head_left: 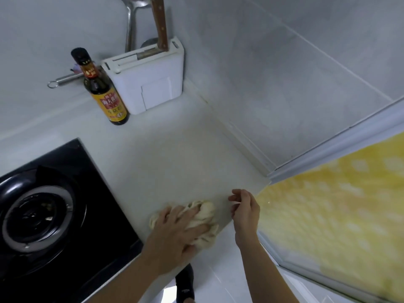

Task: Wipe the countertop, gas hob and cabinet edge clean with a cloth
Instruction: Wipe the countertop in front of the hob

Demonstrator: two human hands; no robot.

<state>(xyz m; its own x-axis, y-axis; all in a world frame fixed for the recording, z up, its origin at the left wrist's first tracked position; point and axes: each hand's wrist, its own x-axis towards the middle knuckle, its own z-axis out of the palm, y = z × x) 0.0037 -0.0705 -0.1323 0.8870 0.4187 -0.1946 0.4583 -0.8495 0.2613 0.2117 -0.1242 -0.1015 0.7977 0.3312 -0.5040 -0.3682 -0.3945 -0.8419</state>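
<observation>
Where countertop meets tiled wall, a cloth lies.

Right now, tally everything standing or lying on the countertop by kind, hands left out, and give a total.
Cloths: 1, the cream cloth bunched under the left hand near the front edge.
Bottles: 1, the dark sauce bottle.
Knife holders: 1, the white knife block in the corner.
Hobs: 1, the black gas hob.
Total: 4.

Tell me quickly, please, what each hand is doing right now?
Left hand: open, fingers spread, pressing the cloth flat on the countertop.
Right hand: open, fingers loosely curled, holding nothing, beside the cloth.
</observation>
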